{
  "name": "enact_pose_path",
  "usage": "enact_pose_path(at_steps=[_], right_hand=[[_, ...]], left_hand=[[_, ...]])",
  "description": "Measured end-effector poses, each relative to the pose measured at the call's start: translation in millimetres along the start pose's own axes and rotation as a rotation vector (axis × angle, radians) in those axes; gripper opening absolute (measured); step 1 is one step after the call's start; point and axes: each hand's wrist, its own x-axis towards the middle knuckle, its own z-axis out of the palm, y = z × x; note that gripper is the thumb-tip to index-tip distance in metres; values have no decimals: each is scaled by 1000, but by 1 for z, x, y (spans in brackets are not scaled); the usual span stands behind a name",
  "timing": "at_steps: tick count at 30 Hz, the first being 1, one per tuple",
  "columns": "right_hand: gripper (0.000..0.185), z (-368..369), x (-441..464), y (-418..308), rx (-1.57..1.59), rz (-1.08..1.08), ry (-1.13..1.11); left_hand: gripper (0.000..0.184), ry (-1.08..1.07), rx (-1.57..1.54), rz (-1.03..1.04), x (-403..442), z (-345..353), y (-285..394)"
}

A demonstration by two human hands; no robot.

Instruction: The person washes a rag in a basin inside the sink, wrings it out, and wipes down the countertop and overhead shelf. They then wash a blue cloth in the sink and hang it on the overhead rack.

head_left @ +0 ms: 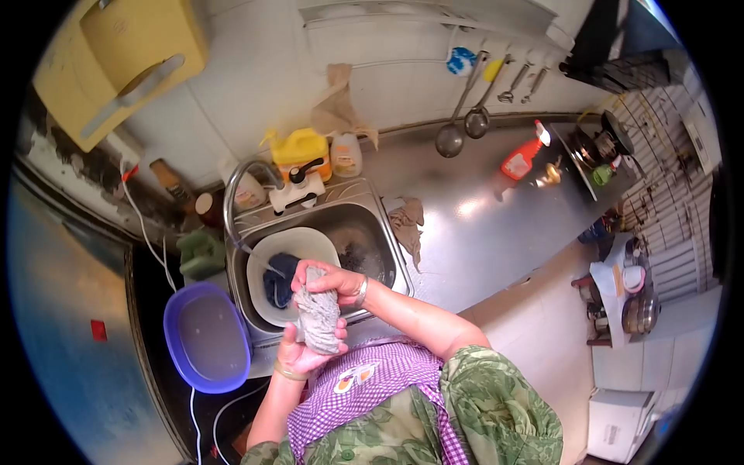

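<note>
A wet, bunched-up grey cloth [318,319] is held in both hands above the front edge of the sink [391,256]. My left hand [298,356] cups its lower end, with fingers curled round it. My right hand [329,280] grips the upper end, thumb and fingers closed on the fabric. Just beyond, a white basin [267,244] sits in the sink with a dark blue cloth [280,280] inside. Water from the curved faucet [232,203] runs into that basin.
A purple tub [172,329] of cloudy water stands left of the sink. Behind it are a yellow jug [301,149] and bottles. A brown rag [406,225] lies on the steel counter [457,232]. A red spray bottle [521,160] stands farther right, near hanging ladles [449,141].
</note>
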Motion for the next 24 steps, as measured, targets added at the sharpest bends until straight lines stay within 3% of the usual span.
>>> enact_pose_path(at_steps=[3,5,9,12,17,20,24], right_hand=[[23,12,-11,-20,-202,7,107],[21,30,-16,-39,-507,-46,206],[27,31,-14,-60,-1030,-171,316],[23,8,-9,-57,-1126,-142,456],[18,-48,-4,-25,-1408,-222,497],[19,-59,-4,-9,-1442,-179,504],[22,-81,0,7,-1521,-160,543]], left_hand=[[68,135,328,-3,13,22,2],[52,217,553,1,29,42,6],[40,341,715,-40,57,56,8],[41,429,848,-84,76,41,13],[33,475,882,-23,87,-14,6],[31,539,967,109,87,-33,-4],[31,555,983,108,86,-71,4]])
